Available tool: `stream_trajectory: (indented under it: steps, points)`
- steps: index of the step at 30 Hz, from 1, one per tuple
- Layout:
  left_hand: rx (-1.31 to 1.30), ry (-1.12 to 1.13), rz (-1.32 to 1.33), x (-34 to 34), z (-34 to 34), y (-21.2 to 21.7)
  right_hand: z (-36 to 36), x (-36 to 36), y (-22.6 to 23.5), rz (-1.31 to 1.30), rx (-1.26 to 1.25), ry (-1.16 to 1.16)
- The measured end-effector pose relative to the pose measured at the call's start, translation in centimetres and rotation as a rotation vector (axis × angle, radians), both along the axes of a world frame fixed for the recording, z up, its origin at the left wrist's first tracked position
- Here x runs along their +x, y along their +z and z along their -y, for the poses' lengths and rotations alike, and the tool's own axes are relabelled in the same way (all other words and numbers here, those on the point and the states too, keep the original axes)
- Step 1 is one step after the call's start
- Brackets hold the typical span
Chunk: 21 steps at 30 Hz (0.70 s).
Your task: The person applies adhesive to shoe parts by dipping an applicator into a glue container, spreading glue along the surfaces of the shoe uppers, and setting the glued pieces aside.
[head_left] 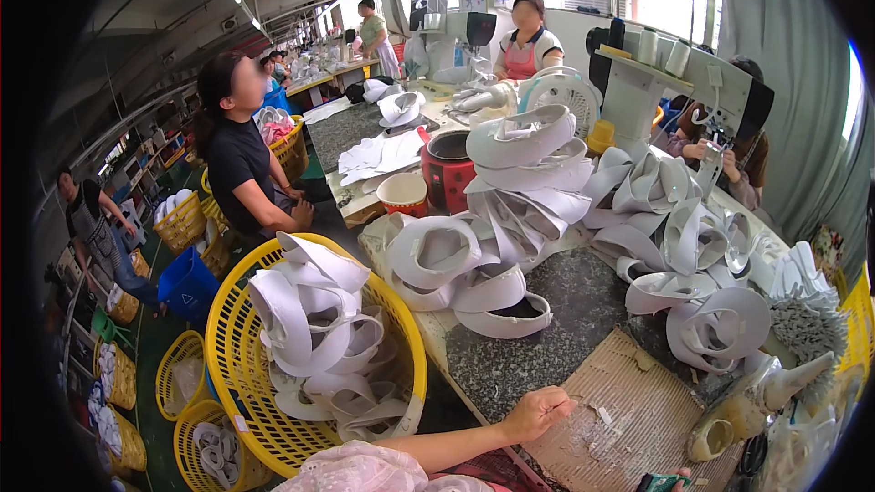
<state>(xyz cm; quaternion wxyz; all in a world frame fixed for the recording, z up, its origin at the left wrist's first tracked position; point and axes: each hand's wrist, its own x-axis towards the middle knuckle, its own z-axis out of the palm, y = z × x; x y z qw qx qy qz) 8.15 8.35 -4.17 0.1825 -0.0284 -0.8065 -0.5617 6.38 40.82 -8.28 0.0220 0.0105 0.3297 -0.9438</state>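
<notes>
Above a glue-smeared corrugated cardboard sheet (629, 355) on the table, my left hand (540, 413) is closed, fingers pinched together; whatever may be in them is too small to make out. A small white scrap (604, 415) lies on the cardboard just right of it. At the lower edge only a few fingers of my right hand (682, 477) show, closed on the side of a small dark object with a green edge (658, 483). A stained, pale glue pot (713, 440) with a brush-like spout stands to the right of the cardboard.
White shoe uppers (529, 141) are piled across the table, with more on the right (720, 323). A yellow basket (219, 346) of uppers stands at my left. Behind are a red pot (447, 169), a paper tub (402, 193) and a fan (561, 96). Several people work nearby.
</notes>
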Motion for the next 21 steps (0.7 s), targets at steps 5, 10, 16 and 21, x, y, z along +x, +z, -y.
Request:
stream_trajectory:
  steps: [5,10,16,21]
  points:
    - [0.115,-0.136,-0.115,-0.1,0.1,0.1,0.3,0.4,0.4,0.097,0.127,-0.142]
    - [0.133,-0.231,-0.079,0.0,0.1,0.0,0.3,0.1,-0.4,-0.065,0.215,-0.124]
    - [0.071,-0.088,0.192,0.3,-0.9,2.4,-0.3,-0.2,-0.5,-0.01,0.008,0.021]
    - [-0.025,-0.024,-0.008,0.3,-1.3,1.1,0.1,0.2,-0.3,-0.009,-0.06,0.006]
